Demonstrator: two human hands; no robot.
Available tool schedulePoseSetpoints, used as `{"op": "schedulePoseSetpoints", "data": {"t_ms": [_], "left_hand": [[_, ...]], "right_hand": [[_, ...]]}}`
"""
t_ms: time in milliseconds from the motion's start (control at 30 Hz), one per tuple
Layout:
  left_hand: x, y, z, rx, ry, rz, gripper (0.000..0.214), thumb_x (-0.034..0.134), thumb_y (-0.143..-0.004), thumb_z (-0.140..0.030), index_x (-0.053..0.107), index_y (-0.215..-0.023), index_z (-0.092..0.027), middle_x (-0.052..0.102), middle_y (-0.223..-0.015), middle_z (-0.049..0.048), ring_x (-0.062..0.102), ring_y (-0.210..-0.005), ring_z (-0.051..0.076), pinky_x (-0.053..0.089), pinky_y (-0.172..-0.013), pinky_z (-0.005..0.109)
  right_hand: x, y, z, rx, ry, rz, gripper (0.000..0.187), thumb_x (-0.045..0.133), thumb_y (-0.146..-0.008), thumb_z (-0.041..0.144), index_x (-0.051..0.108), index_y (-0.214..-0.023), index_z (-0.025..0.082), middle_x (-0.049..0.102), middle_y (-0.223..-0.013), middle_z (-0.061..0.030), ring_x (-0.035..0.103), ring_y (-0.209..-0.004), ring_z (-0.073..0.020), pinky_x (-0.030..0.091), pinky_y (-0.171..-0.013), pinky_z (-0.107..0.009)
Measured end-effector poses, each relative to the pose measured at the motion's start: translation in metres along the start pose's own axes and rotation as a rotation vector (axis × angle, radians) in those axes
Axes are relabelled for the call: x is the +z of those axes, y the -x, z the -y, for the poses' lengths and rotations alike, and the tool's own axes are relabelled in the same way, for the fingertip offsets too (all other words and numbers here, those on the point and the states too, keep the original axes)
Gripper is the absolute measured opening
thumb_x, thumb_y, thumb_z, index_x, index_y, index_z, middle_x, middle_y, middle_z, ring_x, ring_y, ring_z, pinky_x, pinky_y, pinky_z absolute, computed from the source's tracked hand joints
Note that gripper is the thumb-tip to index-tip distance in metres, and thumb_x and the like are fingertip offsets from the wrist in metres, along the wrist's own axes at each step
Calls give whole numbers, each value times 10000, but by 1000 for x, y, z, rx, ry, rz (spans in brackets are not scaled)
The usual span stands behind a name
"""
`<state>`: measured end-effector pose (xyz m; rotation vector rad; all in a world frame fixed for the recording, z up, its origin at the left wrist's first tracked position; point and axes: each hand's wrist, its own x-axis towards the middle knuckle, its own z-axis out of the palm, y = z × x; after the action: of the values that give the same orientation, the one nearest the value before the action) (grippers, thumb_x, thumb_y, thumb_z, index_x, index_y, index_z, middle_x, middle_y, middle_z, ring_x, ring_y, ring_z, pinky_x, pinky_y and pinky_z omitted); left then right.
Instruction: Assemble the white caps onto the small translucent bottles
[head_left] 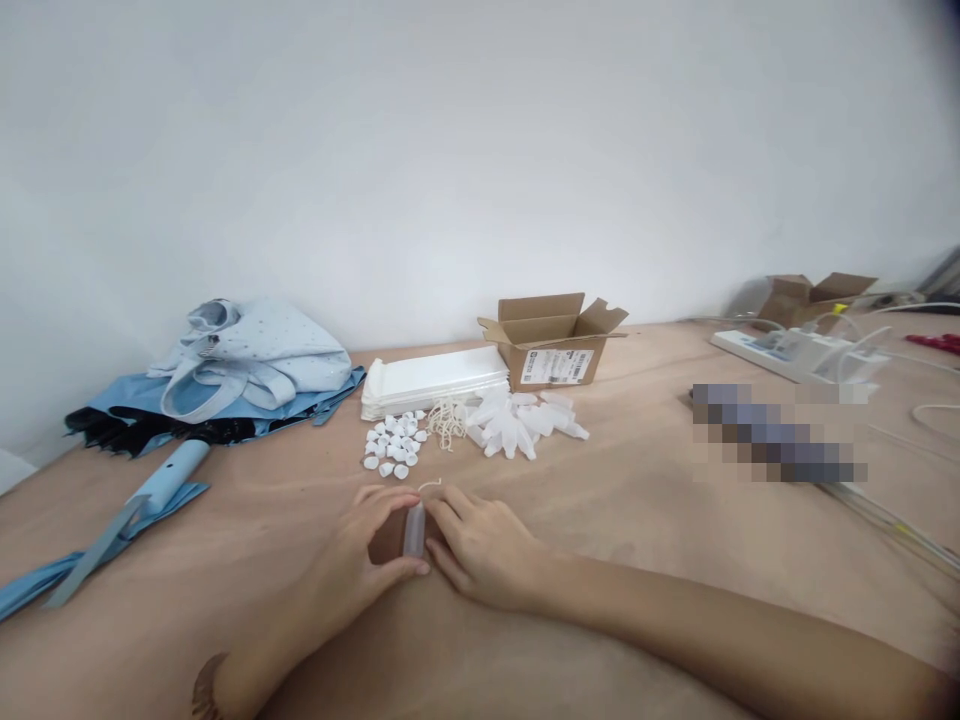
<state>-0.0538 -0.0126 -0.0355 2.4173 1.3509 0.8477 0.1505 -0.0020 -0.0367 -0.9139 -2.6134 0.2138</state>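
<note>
Head view, only one: both hands meet at near centre of the tan table [645, 500]. Left hand [360, 560] comes in from near left, fingers curled round a small translucent bottle [414, 530], thumb and fingertips pinching its sides; right hand [480, 545] comes in from near right, fingertips pressed against the bottle's right side and top. Bottle stands roughly upright on the table between the two hands, lower part hidden by the left thumb. A thin pale string [429, 485] loops just above the bottle top; hard to tell whether it is attached or which finger holds it. Just beyond the hands: scatter of small white caps [394, 445], a tangle of cream strings [448, 420], and a heap of clear bottles [521, 420] lying on their sides, count unclear. Behind those a flat stack of white bags [435, 380] and an open cardboard box [555, 345] with a label, contents not visible. Far left: light blue bag [247, 360] on a folded blue and black umbrella [150, 425]; a blue sleeve-like cover [105, 530] runs to the near left edge, cut off. Right side: a pixelated patch hides something on the table; beyond it a white power strip [795, 355] with cables, and a second cardboard box [814, 295]. Red object at far right edge cut off, unidentifiable. Both forearms cut off by the bottom edge.
</note>
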Motion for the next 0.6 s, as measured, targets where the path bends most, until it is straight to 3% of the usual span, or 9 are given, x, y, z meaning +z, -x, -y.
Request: {"op": "schedulePoseSetpoints", "data": {"t_ms": [600], "left_hand": [[3,1,1,-15,-22,-2,472,739,-684,-429,600,-1082,-219,635,-1126,90,575,-1071,281,479,-936,462]], "right_hand": [[0,-1,0,-12,7,7,298,382,-924,252,463,-1176,115,554,-1096,-131,570,-897,-228,480,-636,-321]]}}
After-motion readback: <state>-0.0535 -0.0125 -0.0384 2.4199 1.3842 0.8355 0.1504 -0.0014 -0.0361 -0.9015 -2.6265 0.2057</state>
